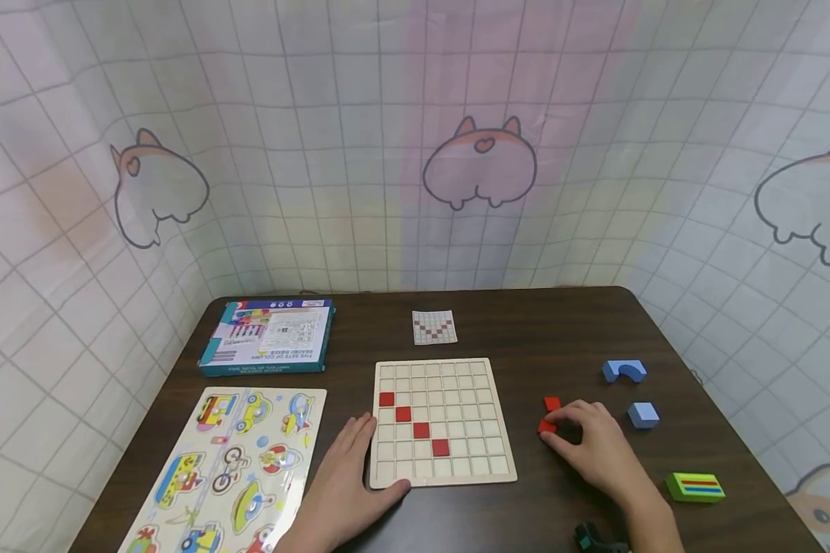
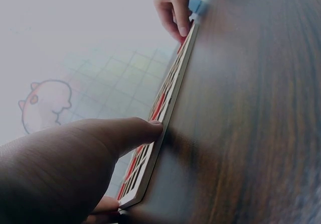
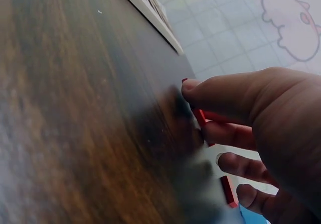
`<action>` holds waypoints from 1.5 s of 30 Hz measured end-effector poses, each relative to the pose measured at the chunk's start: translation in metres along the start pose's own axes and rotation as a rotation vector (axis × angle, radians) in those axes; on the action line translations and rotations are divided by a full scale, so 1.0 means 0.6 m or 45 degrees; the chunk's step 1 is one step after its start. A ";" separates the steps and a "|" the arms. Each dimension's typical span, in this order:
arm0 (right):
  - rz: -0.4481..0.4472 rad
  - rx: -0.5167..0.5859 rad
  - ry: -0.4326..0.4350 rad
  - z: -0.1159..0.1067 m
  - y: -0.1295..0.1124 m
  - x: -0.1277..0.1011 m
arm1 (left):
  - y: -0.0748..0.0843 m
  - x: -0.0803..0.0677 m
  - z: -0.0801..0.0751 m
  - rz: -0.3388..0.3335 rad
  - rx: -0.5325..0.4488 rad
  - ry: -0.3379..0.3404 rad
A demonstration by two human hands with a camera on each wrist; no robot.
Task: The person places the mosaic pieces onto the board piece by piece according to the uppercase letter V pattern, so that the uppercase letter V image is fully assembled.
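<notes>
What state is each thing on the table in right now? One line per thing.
Grid board: flat, four red squares placed diagonally.
Left hand: resting against the board's edge.
Right hand: pinching a loose red tile.
Blue box: closed.

A makeshift play or recording corner, not a lived-in room: a dark wooden bench is closed in on the left, far and right sides by a hung sheet printed with a grid and cartoon cats. Children's toys cover the bench: a vehicle puzzle, a grid board, and coloured blocks.
</notes>
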State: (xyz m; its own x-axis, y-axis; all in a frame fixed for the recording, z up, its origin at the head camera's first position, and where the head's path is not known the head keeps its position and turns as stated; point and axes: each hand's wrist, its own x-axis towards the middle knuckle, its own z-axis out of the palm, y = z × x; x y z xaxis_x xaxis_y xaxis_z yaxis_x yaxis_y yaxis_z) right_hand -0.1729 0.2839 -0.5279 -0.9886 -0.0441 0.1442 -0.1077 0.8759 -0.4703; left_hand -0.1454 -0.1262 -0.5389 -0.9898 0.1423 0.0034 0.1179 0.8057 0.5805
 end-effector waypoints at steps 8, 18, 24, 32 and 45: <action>-0.085 0.041 0.039 0.008 -0.013 0.003 | 0.000 -0.003 0.000 0.029 0.002 0.018; -0.203 0.063 0.006 0.016 -0.046 0.019 | -0.003 0.000 0.000 0.010 -0.002 -0.003; -0.246 0.075 -0.047 0.022 -0.068 0.037 | -0.003 0.001 0.000 0.013 -0.009 -0.001; -0.327 0.132 -0.132 0.038 -0.105 0.052 | -0.001 -0.001 0.000 0.011 -0.009 -0.002; -0.357 0.200 -0.242 0.068 -0.150 0.069 | 0.002 -0.001 -0.002 -0.007 -0.011 -0.012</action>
State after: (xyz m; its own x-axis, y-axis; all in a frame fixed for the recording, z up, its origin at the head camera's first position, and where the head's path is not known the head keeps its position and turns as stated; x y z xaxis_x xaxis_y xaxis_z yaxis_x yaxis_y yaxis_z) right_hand -0.2083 0.1838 -0.5151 -0.9186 -0.3733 0.1295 -0.3776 0.7332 -0.5655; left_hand -0.1446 -0.1259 -0.5373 -0.9896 0.1433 -0.0075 0.1117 0.8015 0.5874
